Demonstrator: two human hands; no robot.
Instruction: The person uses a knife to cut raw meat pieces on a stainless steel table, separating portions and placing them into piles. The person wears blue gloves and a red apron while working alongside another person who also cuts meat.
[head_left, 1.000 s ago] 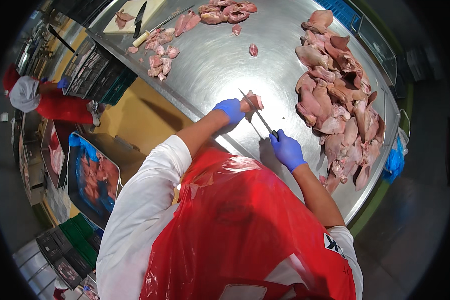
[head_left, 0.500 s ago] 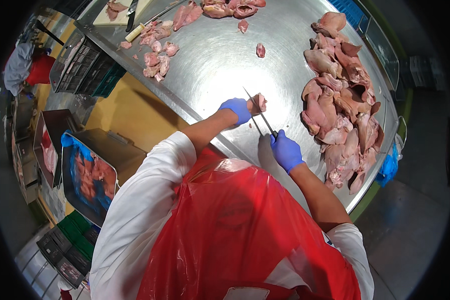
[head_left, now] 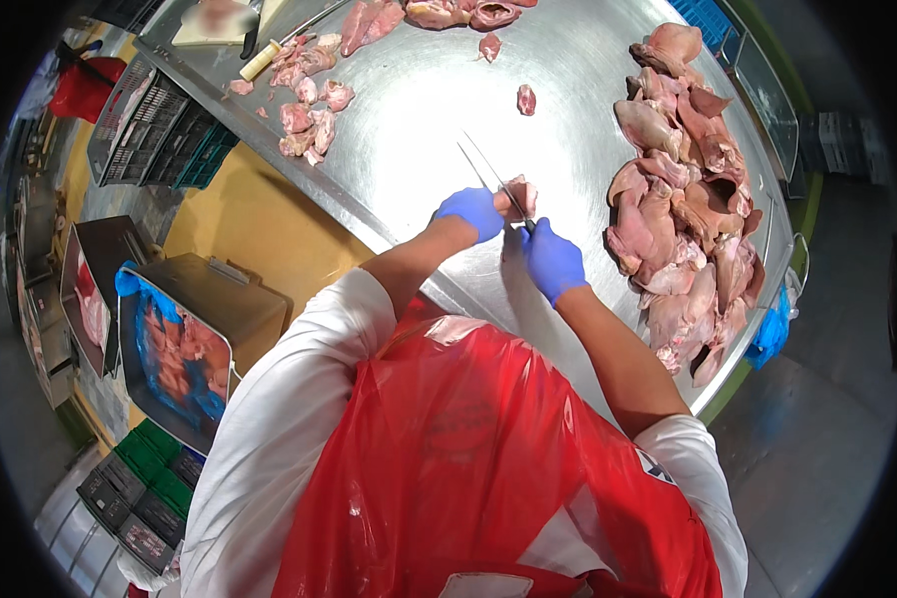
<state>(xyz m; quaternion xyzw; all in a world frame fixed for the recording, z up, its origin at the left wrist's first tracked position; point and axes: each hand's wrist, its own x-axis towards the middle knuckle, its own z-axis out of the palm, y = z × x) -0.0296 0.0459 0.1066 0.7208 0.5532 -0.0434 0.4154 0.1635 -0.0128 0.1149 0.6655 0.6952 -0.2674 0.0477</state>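
Observation:
In a blue glove, my left hand [head_left: 471, 214] is closed around a small pink piece of meat [head_left: 523, 196], whose cut end sticks out to the right of my fingers. My right hand [head_left: 553, 261], also gloved in blue, grips the dark handle of a knife [head_left: 485, 159]. Its thin blade points forward and to the left, crossing the meat close to my left fingers; whether the edge touches the meat, I cannot tell. Both hands are over the near part of a shiny metal table [head_left: 419, 140]. My left fingertips are partly hidden by the meat.
A long pile of ear-shaped meat pieces [head_left: 683, 209] lines the table's right side. Small scraps [head_left: 309, 120] and a sharpening steel with a pale handle [head_left: 260, 60] lie at the far left. Left of the table stand a meat-filled metal bin [head_left: 184, 349] and stacked crates [head_left: 159, 125].
My right hand has moved forward and left, bringing the knife handle close to the meat and its tip farther away. My left hand keeps its hold in nearly the same place.

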